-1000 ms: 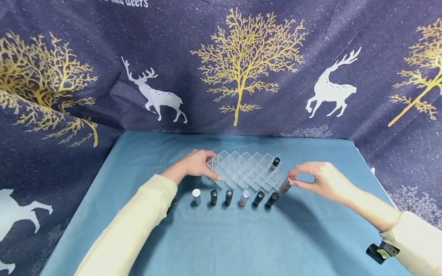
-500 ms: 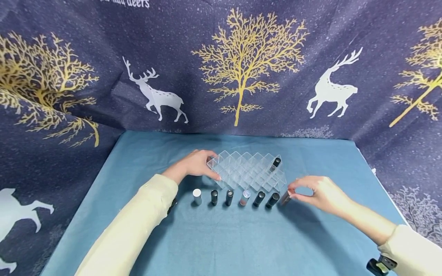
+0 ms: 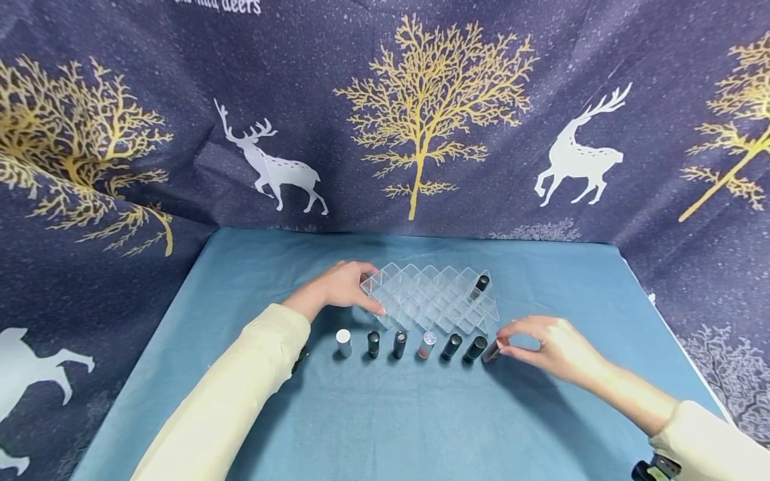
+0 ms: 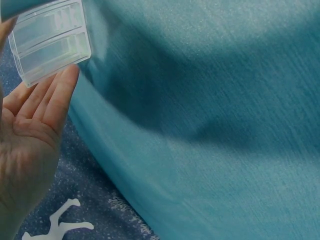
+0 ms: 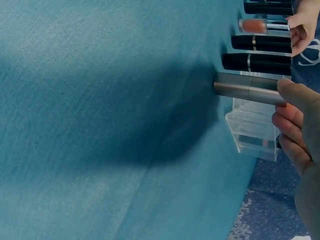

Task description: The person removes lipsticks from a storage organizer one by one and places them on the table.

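A clear lipstick organizer (image 3: 430, 300) with diamond-shaped compartments sits on the blue cloth. My left hand (image 3: 343, 284) grips its left end, the thumb at the front corner and the other fingers around the back. Between thumb and fingertips, my right hand (image 3: 556, 344) pinches the top of a metallic brownish lipstick tube (image 5: 242, 86). That tube is at the right end of a row of upright lipsticks, beside a black lipstick (image 3: 475, 349), with its base at or close to the cloth. Another black lipstick (image 3: 480, 286) stands in a right-hand compartment of the organizer.
Leftward along the row in front of the organizer are another black lipstick (image 3: 451, 347), a clear-capped pinkish one (image 3: 426, 345), two dark ones and a white-capped one (image 3: 343, 343). A dark curtain (image 3: 373, 133) with deer and trees hangs behind the table.
My right hand has moved the metallic lipstick toward me from beside the organizer's right end, then slightly left to the row's end. The left hand has stayed on the organizer.
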